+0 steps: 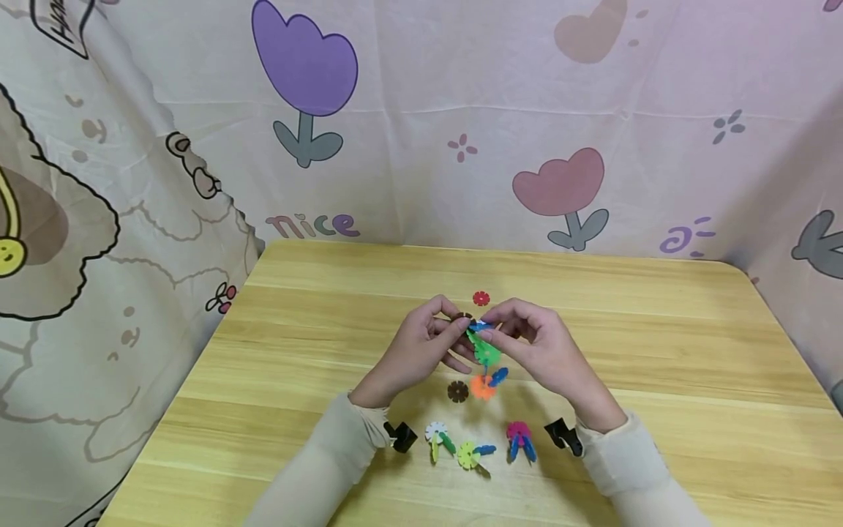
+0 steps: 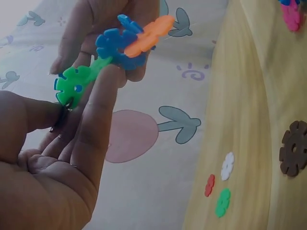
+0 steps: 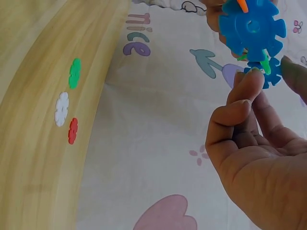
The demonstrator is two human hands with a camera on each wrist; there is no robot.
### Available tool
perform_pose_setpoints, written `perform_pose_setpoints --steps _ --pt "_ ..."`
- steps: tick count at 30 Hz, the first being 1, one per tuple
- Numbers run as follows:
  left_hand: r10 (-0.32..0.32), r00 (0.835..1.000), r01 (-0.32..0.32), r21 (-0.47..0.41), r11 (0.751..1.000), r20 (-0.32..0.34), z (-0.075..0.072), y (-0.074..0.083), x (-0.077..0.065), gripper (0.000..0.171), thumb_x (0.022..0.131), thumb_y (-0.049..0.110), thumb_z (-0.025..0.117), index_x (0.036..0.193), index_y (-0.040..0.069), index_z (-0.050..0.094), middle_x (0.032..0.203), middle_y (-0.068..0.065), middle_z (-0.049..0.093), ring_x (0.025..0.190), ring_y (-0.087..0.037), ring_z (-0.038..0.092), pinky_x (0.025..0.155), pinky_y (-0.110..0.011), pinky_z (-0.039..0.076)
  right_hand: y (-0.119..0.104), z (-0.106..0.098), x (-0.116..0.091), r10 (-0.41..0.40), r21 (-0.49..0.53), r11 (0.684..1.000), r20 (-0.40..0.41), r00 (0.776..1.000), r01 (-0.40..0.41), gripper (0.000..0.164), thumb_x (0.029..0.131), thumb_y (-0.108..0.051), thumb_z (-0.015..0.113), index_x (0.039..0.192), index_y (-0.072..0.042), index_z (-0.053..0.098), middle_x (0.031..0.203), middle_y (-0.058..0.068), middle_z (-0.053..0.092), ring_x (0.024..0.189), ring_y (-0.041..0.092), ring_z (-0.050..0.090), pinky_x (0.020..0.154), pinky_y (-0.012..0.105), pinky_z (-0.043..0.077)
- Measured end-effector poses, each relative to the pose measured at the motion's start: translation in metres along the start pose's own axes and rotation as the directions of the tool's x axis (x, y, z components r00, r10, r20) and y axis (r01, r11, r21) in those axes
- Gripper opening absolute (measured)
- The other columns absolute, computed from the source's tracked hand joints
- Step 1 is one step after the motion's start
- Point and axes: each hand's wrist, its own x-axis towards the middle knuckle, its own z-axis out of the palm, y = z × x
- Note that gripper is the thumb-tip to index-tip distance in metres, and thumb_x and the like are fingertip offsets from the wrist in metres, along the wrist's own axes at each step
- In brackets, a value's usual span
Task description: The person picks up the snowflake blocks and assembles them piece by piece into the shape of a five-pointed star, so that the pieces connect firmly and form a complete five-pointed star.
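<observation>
Both hands are raised over the table around a linked chain of notched plastic snowflake discs. My left hand (image 1: pixel 428 340) pinches a brown snowflake disc (image 1: pixel 465 316) at the chain's upper end, between thumb and fingers. Facing it, my right hand (image 1: pixel 536 344) pinches a small blue snowflake disc (image 3: pixel 271 73) at the same end. Beside them in the chain is a green disc (image 2: pixel 72 86). Further along come a larger blue disc (image 2: pixel 115 45) and an orange disc (image 2: pixel 151 36), which in the head view hangs lowest with a blue disc (image 1: pixel 500 376) slotted into it.
A loose brown disc (image 1: pixel 457 391) lies between the forearms. Nearer are three small joined pieces, centred on white (image 1: pixel 435 432), yellow (image 1: pixel 467 455) and pink (image 1: pixel 518 432) discs. Beyond the hands lie loose red (image 3: pixel 73 131), white (image 3: pixel 61 109) and green (image 3: pixel 74 73) discs.
</observation>
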Motion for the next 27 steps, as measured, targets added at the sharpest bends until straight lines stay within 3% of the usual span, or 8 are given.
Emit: perform_pose_setpoints --steps 6,10,13,16,19,23,27 --pt "0.013 1.000 -0.013 0.004 1.000 -0.013 -0.008 0.005 -0.001 0.013 0.110 0.010 0.052 0.110 -0.003 0.051 0.089 -0.023 0.073 0.077 -0.038 0.075 0.069 -0.050 0.064 0.006 -0.004 0.005 -0.013 0.037 0.999 0.023 1.000 0.012 0.019 0.110 -0.012 0.053 0.116 -0.003 0.068 0.095 0.016 0.068 0.072 0.028 0.062 0.066 0.029 0.055" --pt "0.030 0.999 -0.030 0.023 0.999 -0.025 -0.014 0.009 -0.002 0.014 0.109 0.011 0.054 0.112 -0.003 0.053 0.088 -0.023 0.074 0.074 -0.042 0.074 0.067 -0.049 0.064 0.021 -0.009 0.009 0.046 0.021 0.999 0.105 0.993 -0.049 0.027 0.113 -0.014 0.045 0.112 0.000 0.068 0.091 0.015 0.068 0.071 0.029 0.063 0.063 0.033 0.055" --pt "0.043 0.998 -0.041 0.024 0.999 -0.047 -0.019 0.013 -0.004 0.013 0.109 0.010 0.054 0.113 -0.003 0.054 0.087 -0.022 0.073 0.072 -0.036 0.074 0.067 -0.049 0.064 0.033 -0.009 0.009 0.116 -0.077 0.992 0.239 0.964 -0.100 0.018 0.108 -0.009 0.053 0.104 -0.001 0.069 0.086 0.014 0.068 0.069 0.029 0.062 0.060 0.032 0.055" --pt "0.046 0.997 -0.045 0.015 0.999 -0.054 -0.022 0.015 -0.005 0.014 0.109 0.009 0.054 0.114 -0.004 0.055 0.088 -0.022 0.073 0.070 -0.030 0.074 0.067 -0.049 0.064 0.041 -0.002 0.006 0.178 -0.215 0.972 0.390 0.904 -0.098 0.004 0.102 -0.006 0.065 0.100 -0.007 0.069 0.082 0.009 0.066 0.067 0.021 0.059 0.058 0.029 0.052" --pt "0.046 0.997 -0.045 0.015 0.999 -0.055 -0.024 0.017 -0.006 0.015 0.109 0.010 0.055 0.114 -0.004 0.056 0.088 -0.021 0.073 0.070 -0.027 0.074 0.067 -0.049 0.064 0.044 0.010 0.004 0.207 -0.317 0.947 0.473 0.857 -0.054 0.008 0.096 -0.010 0.074 0.103 -0.012 0.070 0.085 0.001 0.067 0.070 0.013 0.058 0.062 0.026 0.052" --pt "0.051 0.997 -0.051 0.019 0.999 -0.055 -0.027 0.018 -0.006 0.016 0.109 0.010 0.055 0.114 -0.005 0.056 0.088 -0.023 0.073 0.069 -0.026 0.074 0.066 -0.048 0.064 0.043 0.025 0.006 0.222 -0.385 0.922 0.483 0.847 -0.022 0.017 0.090 -0.013 0.082 0.102 -0.013 0.070 0.087 -0.005 0.067 0.071 0.009 0.057 0.065 0.027 0.054" --pt "0.054 0.997 -0.053 0.018 0.998 -0.047 -0.028 0.018 -0.006 0.016 0.109 0.009 0.054 0.114 -0.006 0.056 0.089 -0.024 0.072 0.068 -0.025 0.074 0.066 -0.048 0.064 0.043 0.035 0.009 0.227 -0.419 0.908 0.486 0.844 -0.002 0.018 0.086 -0.019 0.086 0.088 -0.015 0.069 0.077 -0.010 0.062 0.065 0.006 0.054 0.061 0.025 0.050"
